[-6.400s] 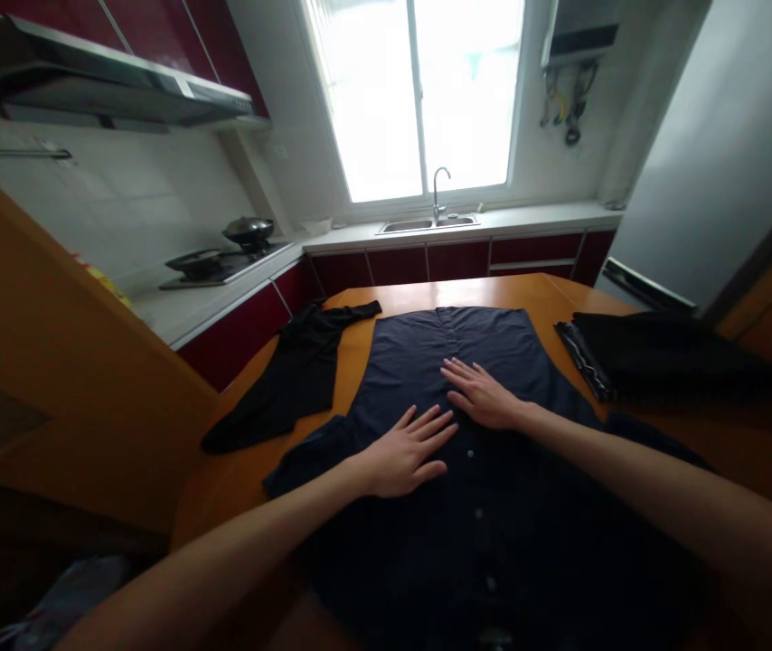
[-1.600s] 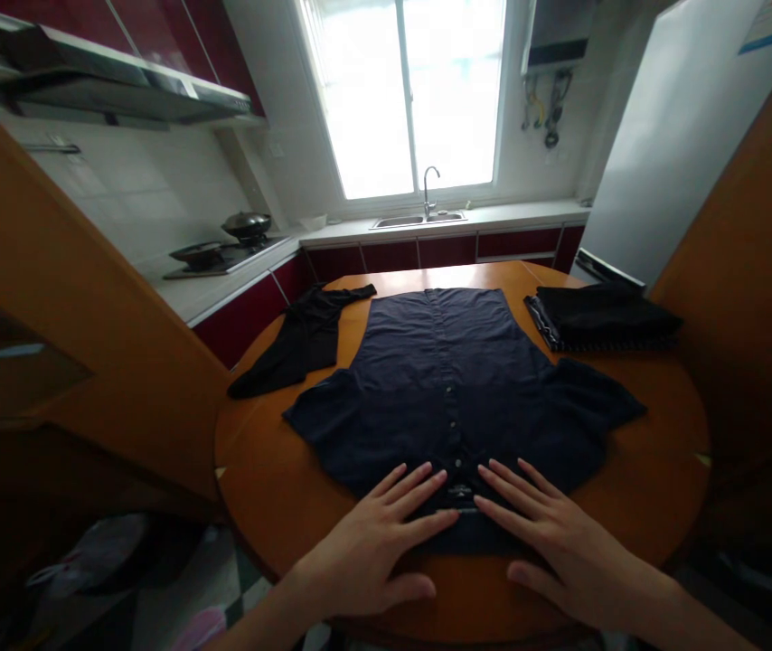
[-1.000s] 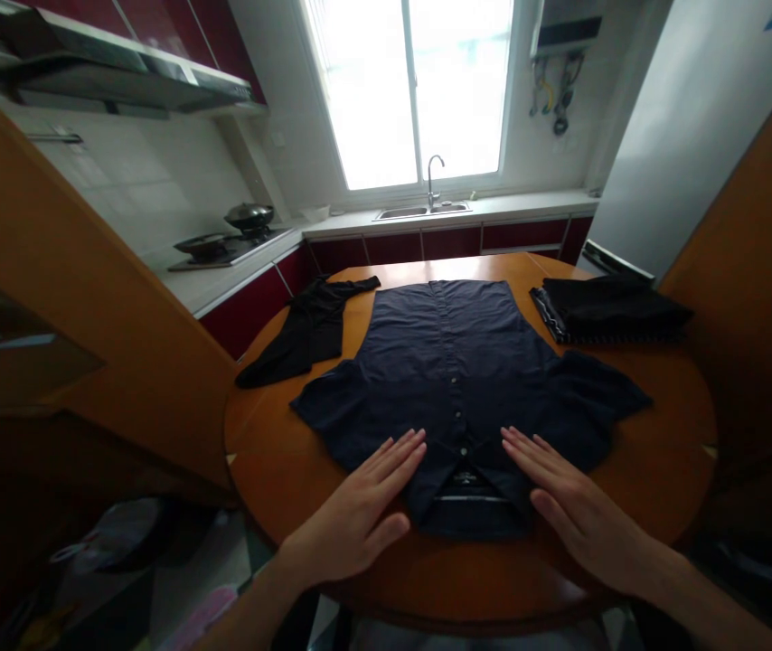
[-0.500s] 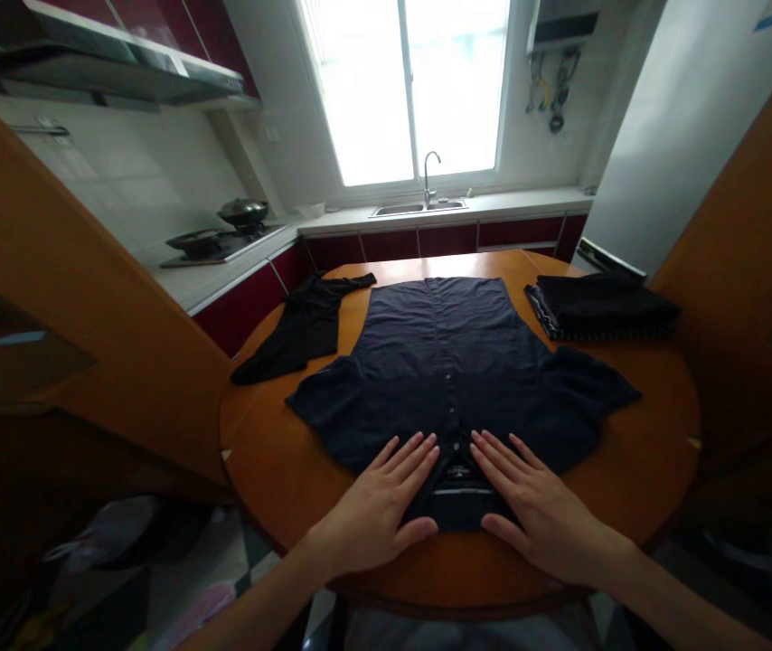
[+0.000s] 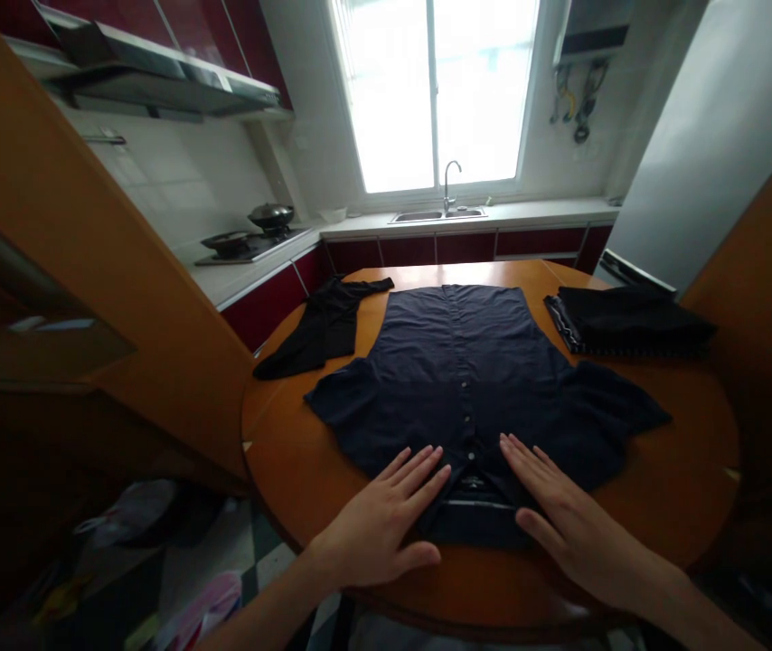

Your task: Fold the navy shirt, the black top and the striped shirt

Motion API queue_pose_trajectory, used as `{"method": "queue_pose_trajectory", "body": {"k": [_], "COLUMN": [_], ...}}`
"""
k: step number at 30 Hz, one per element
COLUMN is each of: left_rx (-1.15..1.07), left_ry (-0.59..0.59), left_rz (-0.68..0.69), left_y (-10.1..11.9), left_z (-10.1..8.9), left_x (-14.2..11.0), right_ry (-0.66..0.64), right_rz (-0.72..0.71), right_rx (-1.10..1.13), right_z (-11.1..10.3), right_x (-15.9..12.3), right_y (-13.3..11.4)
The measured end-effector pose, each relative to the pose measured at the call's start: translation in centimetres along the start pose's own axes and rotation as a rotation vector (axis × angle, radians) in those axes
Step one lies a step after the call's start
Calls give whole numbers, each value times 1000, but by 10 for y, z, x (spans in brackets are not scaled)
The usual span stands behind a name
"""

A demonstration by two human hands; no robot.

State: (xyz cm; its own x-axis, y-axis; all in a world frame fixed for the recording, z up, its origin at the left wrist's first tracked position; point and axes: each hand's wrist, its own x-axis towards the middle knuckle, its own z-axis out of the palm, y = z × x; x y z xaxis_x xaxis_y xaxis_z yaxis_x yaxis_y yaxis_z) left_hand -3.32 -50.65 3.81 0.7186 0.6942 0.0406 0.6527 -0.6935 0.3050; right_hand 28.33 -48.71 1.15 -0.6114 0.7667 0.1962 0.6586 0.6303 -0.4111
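Note:
A dark navy short-sleeved shirt (image 5: 454,362) lies spread flat on the round wooden table (image 5: 291,461), its button front up and its collar end toward me. White buttons run down its middle. My left hand (image 5: 386,515) rests flat on the left side of the collar, fingers stretched out and thumb apart. On the other side of the collar opening, my right hand (image 5: 569,515) lies with fingers extended over the cloth, holding nothing. Part of the collar is hidden under both hands.
A black garment (image 5: 324,321) lies at the table's back left. Dark folded clothes (image 5: 630,321) are stacked at the back right. Beyond are a counter with a sink (image 5: 440,215), a stove (image 5: 250,246) and a refrigerator (image 5: 691,145). Wooden doors (image 5: 175,298) flank the table.
My right hand has slid to the right, away from the collar opening, so the hands are farther apart. My left hand stays by the collar. The whole view has shifted slightly.

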Motion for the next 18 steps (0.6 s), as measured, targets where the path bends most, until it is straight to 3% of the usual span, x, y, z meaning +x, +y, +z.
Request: {"method": "queue_pose_trajectory", "body": {"k": [4,6,9,12,15,18], "left_rx": [-91,-126,-139,-85,14,81], "left_ry": [119,267,526,722,823,857], "left_rz": [124,69,-190,-450,-658,-847], "left_y": [-2,-9,-37,-83,-132,-167], "left_z": [0,-5,-22,-45,-56,-50], "left_x": [-8,-9,-5,2,2,-6], "right_ry": [178,227,232,194,141,90], "right_rz": [2,-28,-97,-139,-187,-246], "right_rx": [80,116,142,109,62,28], "right_z": [-20,-28,-30,-21,-4,14], "right_x": [44,75,127,176,215,243], "right_y": [-3,-2,6,13,13,8]}}
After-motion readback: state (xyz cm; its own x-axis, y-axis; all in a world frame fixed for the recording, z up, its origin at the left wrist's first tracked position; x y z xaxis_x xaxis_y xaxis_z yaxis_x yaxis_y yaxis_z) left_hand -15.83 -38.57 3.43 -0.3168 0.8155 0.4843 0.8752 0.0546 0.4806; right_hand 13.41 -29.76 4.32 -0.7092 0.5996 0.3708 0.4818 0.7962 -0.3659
